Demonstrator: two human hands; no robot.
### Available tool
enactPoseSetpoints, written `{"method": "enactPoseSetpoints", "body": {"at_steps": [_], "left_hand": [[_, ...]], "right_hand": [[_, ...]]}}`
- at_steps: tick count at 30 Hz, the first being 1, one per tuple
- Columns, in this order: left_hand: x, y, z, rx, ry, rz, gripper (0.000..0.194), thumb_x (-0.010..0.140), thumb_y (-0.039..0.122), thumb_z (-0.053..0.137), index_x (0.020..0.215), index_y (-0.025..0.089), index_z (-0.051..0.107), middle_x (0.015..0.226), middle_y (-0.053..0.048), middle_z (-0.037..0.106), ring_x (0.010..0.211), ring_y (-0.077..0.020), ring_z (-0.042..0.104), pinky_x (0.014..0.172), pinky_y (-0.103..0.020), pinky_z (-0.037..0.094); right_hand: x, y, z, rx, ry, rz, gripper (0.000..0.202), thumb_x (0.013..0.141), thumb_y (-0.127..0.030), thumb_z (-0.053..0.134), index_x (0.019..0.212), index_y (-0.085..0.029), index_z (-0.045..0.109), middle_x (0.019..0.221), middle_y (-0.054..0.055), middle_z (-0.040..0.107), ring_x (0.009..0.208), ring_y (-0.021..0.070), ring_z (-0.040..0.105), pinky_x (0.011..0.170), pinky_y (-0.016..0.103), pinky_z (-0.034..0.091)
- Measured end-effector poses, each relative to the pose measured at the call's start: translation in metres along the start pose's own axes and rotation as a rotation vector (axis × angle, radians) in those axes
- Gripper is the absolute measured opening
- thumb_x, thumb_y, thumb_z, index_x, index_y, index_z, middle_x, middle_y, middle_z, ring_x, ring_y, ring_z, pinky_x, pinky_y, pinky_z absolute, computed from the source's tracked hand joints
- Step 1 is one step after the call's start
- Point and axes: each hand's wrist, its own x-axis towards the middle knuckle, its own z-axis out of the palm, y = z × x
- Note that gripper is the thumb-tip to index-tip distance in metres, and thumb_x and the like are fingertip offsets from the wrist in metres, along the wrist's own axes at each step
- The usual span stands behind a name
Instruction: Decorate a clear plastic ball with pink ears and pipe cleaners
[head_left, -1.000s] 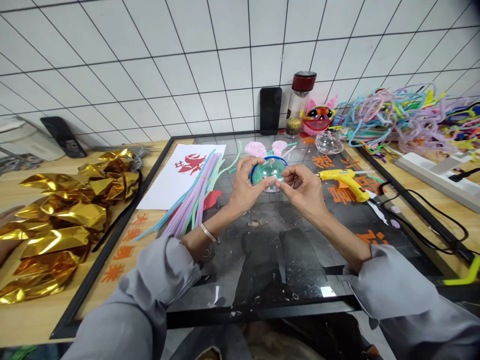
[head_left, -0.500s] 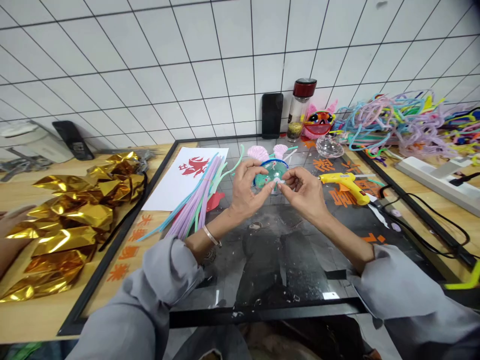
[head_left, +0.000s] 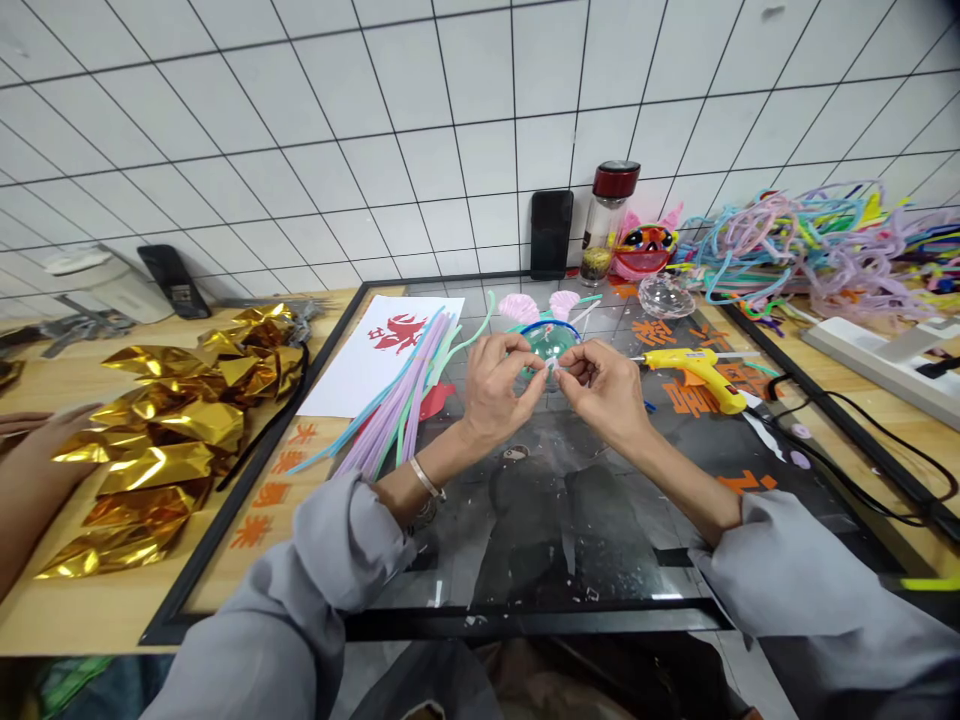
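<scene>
My left hand (head_left: 497, 385) and my right hand (head_left: 606, 385) meet over the board, thumbs and forefingers pinched together tip to tip. Between the fingertips is something tiny and whitish, too small to name. Just behind the fingers lies a clear, green-tinted dome (head_left: 549, 341), partly covered by my hands. A blue pipe cleaner (head_left: 559, 325) arches along its far side. Two pink fan-shaped pieces (head_left: 517, 307) sit beyond it. To the right of my right hand rests a yellow hot glue gun (head_left: 697, 372).
Pipe cleaners (head_left: 405, 390) lie across a white sheet (head_left: 337, 375) on the left. Gold foil (head_left: 161, 430) is beside another person's arm (head_left: 37, 490). A phone (head_left: 551, 235), a glass bottle (head_left: 600, 230), a clear shell (head_left: 666, 297) and a power strip (head_left: 877, 365) are farther back or right.
My fingertips have drawn closer together around the tiny piece, and the left fingers have curled in. The camera view has shifted slightly, moving the scene to the right.
</scene>
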Motion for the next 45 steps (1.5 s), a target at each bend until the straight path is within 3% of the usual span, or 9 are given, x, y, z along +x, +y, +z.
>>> {"method": "enactPoseSetpoints", "body": {"at_steps": [8, 21, 28, 34, 37, 41, 45], "left_hand": [[-0.001, 0.004, 0.004, 0.021, -0.055, -0.107, 0.008, 0.088, 0.026, 0.065, 0.084, 0.02, 0.064, 0.095, -0.005, 0.063, 0.09, -0.0198, 0.057, 0.08, -0.035, 0.045], [0.0, 0.011, -0.001, -0.003, -0.064, -0.121, 0.014, 0.093, 0.026, 0.059, 0.081, 0.02, 0.06, 0.093, -0.004, 0.063, 0.089, -0.0186, 0.058, 0.081, -0.034, 0.046], [0.002, 0.019, -0.002, -0.091, -0.036, -0.019, 0.012, 0.094, 0.021, 0.058, 0.082, 0.02, 0.056, 0.082, -0.001, 0.064, 0.08, -0.0147, 0.058, 0.075, -0.029, 0.048], [0.003, 0.019, -0.006, -0.069, -0.099, 0.039, 0.011, 0.096, 0.022, 0.056, 0.087, 0.019, 0.06, 0.076, 0.0, 0.067, 0.071, -0.0122, 0.06, 0.066, -0.026, 0.047], [0.004, 0.02, -0.008, -0.045, -0.114, 0.069, 0.017, 0.096, 0.021, 0.055, 0.08, 0.017, 0.061, 0.068, 0.001, 0.064, 0.063, -0.0104, 0.057, 0.061, -0.024, 0.044], [0.006, 0.028, -0.007, -0.092, -0.092, -0.015, 0.023, 0.094, 0.02, 0.054, 0.072, 0.017, 0.059, 0.061, 0.002, 0.06, 0.055, -0.0085, 0.053, 0.055, -0.022, 0.041], [0.009, 0.036, -0.008, -0.22, -0.077, -0.194, 0.022, 0.093, 0.022, 0.056, 0.072, 0.017, 0.057, 0.062, 0.003, 0.062, 0.053, -0.0077, 0.052, 0.054, -0.021, 0.041]], "right_hand": [[-0.003, 0.002, 0.001, -0.003, 0.003, -0.007, 0.003, 0.074, -0.022, 0.062, 0.074, -0.019, 0.062, 0.069, -0.001, 0.058, 0.058, 0.0119, 0.052, 0.057, 0.026, 0.041], [-0.007, -0.003, -0.007, 0.001, 0.013, -0.056, 0.009, 0.081, -0.025, 0.062, 0.076, -0.019, 0.066, 0.069, 0.0, 0.061, 0.058, 0.0118, 0.051, 0.056, 0.026, 0.041], [-0.011, -0.008, -0.009, -0.094, 0.012, -0.167, 0.017, 0.085, -0.024, 0.059, 0.071, -0.018, 0.064, 0.064, 0.0, 0.059, 0.058, 0.0124, 0.051, 0.057, 0.027, 0.038], [-0.014, -0.014, -0.011, -0.153, -0.013, -0.179, 0.017, 0.088, -0.024, 0.054, 0.075, -0.02, 0.064, 0.068, 0.001, 0.06, 0.061, 0.0138, 0.052, 0.061, 0.028, 0.038], [-0.015, -0.017, -0.011, -0.147, -0.01, -0.154, 0.017, 0.087, -0.024, 0.054, 0.07, -0.021, 0.058, 0.063, 0.0, 0.057, 0.058, 0.0134, 0.05, 0.059, 0.028, 0.037], [-0.016, -0.024, -0.008, -0.05, -0.017, -0.056, 0.018, 0.086, -0.024, 0.052, 0.068, -0.023, 0.047, 0.056, -0.004, 0.051, 0.051, 0.0112, 0.047, 0.055, 0.026, 0.036], [-0.016, -0.027, -0.005, 0.089, -0.011, 0.07, 0.02, 0.087, -0.029, 0.052, 0.069, -0.024, 0.045, 0.056, -0.005, 0.051, 0.051, 0.0113, 0.049, 0.053, 0.026, 0.037]]}}
